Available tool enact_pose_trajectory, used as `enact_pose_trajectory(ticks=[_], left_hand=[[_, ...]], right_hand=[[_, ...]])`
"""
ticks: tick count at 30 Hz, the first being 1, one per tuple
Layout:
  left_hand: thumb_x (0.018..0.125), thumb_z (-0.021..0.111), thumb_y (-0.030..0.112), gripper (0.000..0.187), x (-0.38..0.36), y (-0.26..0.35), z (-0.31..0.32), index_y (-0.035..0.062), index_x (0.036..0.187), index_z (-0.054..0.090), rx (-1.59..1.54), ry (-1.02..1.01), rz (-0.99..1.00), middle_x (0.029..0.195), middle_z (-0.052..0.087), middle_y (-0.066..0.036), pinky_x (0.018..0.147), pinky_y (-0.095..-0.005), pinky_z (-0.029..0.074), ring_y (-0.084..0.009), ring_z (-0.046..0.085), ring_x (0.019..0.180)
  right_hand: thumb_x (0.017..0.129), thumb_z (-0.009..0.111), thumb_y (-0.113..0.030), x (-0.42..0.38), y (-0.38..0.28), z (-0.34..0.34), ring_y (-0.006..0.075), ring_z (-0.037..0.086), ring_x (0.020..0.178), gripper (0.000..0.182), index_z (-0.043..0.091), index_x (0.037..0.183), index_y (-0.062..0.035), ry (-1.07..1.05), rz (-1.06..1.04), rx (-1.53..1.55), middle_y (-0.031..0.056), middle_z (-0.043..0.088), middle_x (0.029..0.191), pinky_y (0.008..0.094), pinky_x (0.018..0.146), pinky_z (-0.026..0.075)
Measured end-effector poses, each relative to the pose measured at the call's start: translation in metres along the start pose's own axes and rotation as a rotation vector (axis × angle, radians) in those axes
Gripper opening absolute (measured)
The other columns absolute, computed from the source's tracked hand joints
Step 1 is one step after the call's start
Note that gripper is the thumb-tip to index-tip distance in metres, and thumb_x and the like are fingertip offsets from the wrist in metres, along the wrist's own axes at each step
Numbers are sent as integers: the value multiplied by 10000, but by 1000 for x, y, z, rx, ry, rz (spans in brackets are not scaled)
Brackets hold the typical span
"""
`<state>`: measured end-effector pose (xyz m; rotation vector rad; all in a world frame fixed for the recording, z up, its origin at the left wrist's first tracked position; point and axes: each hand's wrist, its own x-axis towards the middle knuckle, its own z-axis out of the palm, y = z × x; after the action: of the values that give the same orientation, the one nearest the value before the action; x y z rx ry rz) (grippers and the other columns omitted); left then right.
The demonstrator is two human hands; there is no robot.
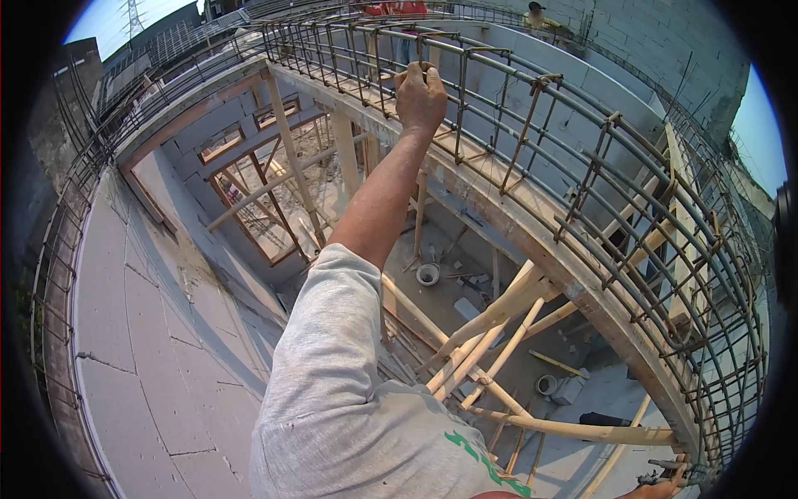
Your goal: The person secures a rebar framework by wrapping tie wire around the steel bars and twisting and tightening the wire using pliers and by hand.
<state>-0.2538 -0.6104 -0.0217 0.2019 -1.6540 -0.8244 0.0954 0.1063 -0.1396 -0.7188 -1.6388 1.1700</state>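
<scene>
My left hand (421, 98) is stretched far out at the top centre, its fingers closed around a thin upright bar of the steel rebar cage (519, 137). The cage runs along the top of a concrete beam edge and curves down the right side. At the bottom right edge, my right hand (658, 491) shows only in part, its fingers bent beside the lower end of the cage. Small dark metal pieces (661, 476) are at its fingers; what exactly it holds is too small to tell.
Below lies a deep room with crossing wooden poles (490, 362), a white bucket (427, 274) and a second bucket (546, 384). A pale block wall (141, 349) slopes at left. Beyond the cage are a person in a hat (536, 18) and another in red (401, 8).
</scene>
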Motion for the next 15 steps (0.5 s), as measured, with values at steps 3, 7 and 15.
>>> enact_pose_trajectory(ticks=[3,7,15], left_hand=[[901,521,178,164,-1,-1,0,63,979,607,-32,23,23,903,640,-149,830,-450,480,-334,556,982],[880,514,160,175,-1,-5,2,70,995,609,-71,30,14,909,637,-154,841,-449,480,-334,552,1002],[877,514,169,213,-3,-2,-6,83,1057,587,-44,-59,-7,973,623,-159,859,-443,482,-330,551,1055]], right_hand=[[947,529,-210,5,-2,5,213,600,1030,383,565,1215,61,4,-2,7,149,621,1191,307,802,476],[949,538,-213,6,-3,10,221,600,1033,385,563,1209,70,8,-3,35,150,619,1193,317,818,482],[951,557,-218,-3,-8,-1,237,599,1041,393,558,1198,87,51,5,160,151,615,1197,336,851,495]])
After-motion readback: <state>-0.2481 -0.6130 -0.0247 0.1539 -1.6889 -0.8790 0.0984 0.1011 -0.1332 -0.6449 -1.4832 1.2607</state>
